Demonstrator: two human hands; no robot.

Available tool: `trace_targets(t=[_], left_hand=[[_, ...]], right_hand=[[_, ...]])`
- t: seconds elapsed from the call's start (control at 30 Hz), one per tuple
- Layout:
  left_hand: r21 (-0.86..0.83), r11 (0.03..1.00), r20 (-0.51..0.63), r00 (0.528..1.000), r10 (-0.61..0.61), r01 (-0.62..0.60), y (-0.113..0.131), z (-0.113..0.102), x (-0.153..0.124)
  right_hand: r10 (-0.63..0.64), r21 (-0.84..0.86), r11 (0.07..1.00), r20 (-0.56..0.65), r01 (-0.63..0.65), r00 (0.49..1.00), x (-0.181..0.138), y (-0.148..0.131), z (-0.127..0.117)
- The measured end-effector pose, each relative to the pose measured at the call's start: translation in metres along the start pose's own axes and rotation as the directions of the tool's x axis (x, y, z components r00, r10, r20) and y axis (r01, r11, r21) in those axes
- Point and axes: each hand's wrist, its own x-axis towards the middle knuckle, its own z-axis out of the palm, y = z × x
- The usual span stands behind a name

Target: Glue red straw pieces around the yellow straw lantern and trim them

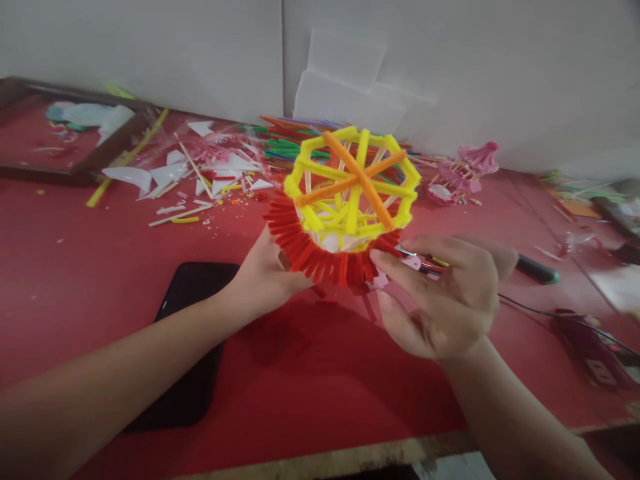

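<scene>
A pipe-cleaner model [354, 200] is held up above the red table, its round yellow frame crossed by orange strips. Short red fuzzy pieces [333, 263] fan out around its lower edge like a fringe. My left hand [267, 270] supports the model from the left and underneath; its fingertips are hidden behind the fringe. On the other side, the bent fingers of my right hand [445, 300] reach the fringe's right edge, the index fingertip on the red pieces and the thumb a little below. Pale sticks show inside the yellow frame.
A black phone [195, 333] lies under my left forearm. White scraps and sticks [215, 173] litter the back left, beside a dark-framed tray [75, 177]. Colored pipe cleaners [280, 143] lie behind the model. A pink model [465, 173], dark-handled tool [537, 269] and corded power strip [590, 353] are right.
</scene>
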Motion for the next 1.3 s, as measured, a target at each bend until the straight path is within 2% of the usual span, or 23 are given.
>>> trace_targets(t=[0.3, 0.47, 0.83, 1.07, 1.2, 1.3], left_hand=[[-0.078, 0.997, 0.004, 1.000, 0.023, -0.023, -0.0027, -0.0011, -0.0007], [-0.089, 0.996, 0.000, 1.000, -0.017, 0.017, -0.0002, -0.0005, -0.0030], [0.042, 0.996, 0.041, 0.996, 0.074, -0.075, -0.0092, -0.0065, -0.0005], [0.007, 0.999, -0.010, 0.999, 0.034, -0.034, -0.0059, -0.0018, -0.0020], [-0.013, 1.000, -0.010, 1.000, 0.015, -0.015, -0.0049, -0.0017, -0.0016], [0.018, 1.000, -0.045, 0.999, 0.006, -0.006, -0.0051, -0.0019, -0.0010]], right_hand=[[0.028, 0.018, 0.999, 0.018, -0.028, 0.999, -0.0014, -0.0028, -0.0004], [0.017, 0.046, 0.999, -0.014, -0.017, 1.000, -0.0002, -0.0050, 0.0002], [0.008, 0.007, 1.000, 0.016, -0.008, 1.000, -0.0040, -0.0037, 0.0000], [0.008, 0.024, 1.000, -0.003, -0.008, 1.000, -0.0032, -0.0040, 0.0019], [-0.002, 0.037, 0.999, 0.040, 0.000, 0.999, -0.0029, -0.0065, 0.0001], [0.012, 0.047, 0.999, -0.013, -0.012, 1.000, -0.0016, -0.0067, 0.0000]])
